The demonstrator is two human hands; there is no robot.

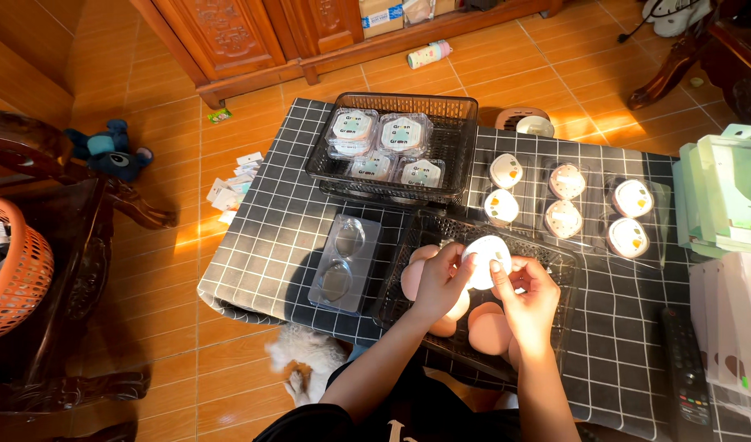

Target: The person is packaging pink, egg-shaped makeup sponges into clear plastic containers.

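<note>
Hands meet over a dark mesh tray (555, 263) of pink sponges (489, 329): left hand (441, 282) and right hand (529, 299) both pinch one white round puff (484, 258) held between them, its flat face up.

Orange floor tiles (506, 74) catch strong, warm sunlight that falls in bright patches, leaving long shadows. A carved wooden cabinet (253, 33) stands along the far side, and a dark wooden chair (73, 245) (heavy, with curved arms) sits at the left. A low table under a black grid-patterned cloth (269, 237) fills the middle.
</note>
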